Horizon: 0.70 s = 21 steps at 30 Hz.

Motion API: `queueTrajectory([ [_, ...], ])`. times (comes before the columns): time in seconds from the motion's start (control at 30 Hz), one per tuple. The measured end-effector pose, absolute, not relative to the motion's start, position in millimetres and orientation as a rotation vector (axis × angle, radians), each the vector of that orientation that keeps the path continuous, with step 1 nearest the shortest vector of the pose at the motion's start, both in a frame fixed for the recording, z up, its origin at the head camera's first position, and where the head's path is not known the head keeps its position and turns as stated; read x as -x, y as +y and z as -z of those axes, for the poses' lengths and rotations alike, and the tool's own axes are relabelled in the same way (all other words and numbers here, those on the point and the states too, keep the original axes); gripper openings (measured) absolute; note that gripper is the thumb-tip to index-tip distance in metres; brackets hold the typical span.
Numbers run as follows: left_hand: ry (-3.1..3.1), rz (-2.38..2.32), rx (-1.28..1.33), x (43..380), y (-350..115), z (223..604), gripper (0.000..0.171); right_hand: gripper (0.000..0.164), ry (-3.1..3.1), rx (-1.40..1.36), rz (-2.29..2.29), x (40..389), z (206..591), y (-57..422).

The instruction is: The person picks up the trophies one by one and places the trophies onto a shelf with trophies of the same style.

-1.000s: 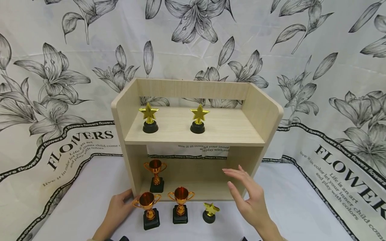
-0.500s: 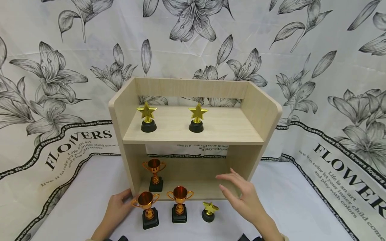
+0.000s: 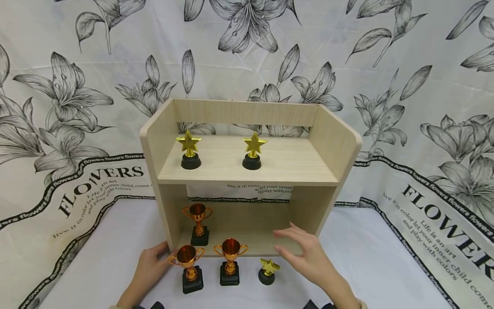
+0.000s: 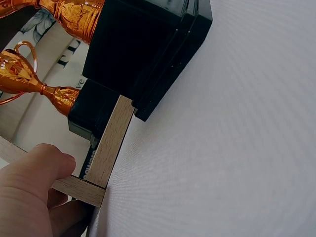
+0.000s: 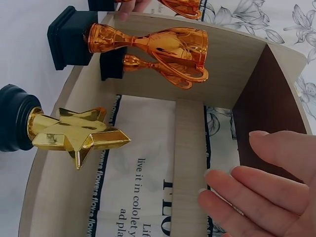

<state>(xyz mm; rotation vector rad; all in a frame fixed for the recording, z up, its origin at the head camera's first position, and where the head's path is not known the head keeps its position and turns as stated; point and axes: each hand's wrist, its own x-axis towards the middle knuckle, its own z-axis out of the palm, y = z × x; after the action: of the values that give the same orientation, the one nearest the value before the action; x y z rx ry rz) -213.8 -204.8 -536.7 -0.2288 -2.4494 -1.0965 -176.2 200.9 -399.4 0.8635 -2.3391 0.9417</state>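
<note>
My left hand (image 3: 151, 267) grips the lower front corner of a pale wooden two-tier shelf (image 3: 295, 165), its thumb (image 4: 49, 160) inside the side panel and its fingers behind it. To the right, my right hand (image 3: 308, 256) hovers with fingers spread, holding nothing. Nearest to it is a small gold star trophy (image 3: 269, 267) on a round black base, standing before the shelf. Two orange-gold cup trophies stand on the table too, one in the middle (image 3: 230, 253) and one (image 3: 188, 259) beside my left hand. The right wrist view shows the star trophy (image 5: 79, 131) apart from my fingers.
On the upper tier stand two gold star trophies, one at left (image 3: 189, 148) and one near the middle (image 3: 253, 148). A third cup trophy (image 3: 198, 219) occupies the lower tier's left side. Behind hangs a flower-printed cloth (image 3: 247, 73).
My right hand has moved left and down, closer to the star trophy on the table. My left hand keeps its grip on the shelf; the trophies stay put.
</note>
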Motion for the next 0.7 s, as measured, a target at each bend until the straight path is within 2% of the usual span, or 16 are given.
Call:
queueTrajectory([
  [0.7,-2.482,1.144,0.183,212.9,-203.6,534.4,0.039,0.018,-2.556,-0.827,-0.906,177.3,404.4,199.4],
])
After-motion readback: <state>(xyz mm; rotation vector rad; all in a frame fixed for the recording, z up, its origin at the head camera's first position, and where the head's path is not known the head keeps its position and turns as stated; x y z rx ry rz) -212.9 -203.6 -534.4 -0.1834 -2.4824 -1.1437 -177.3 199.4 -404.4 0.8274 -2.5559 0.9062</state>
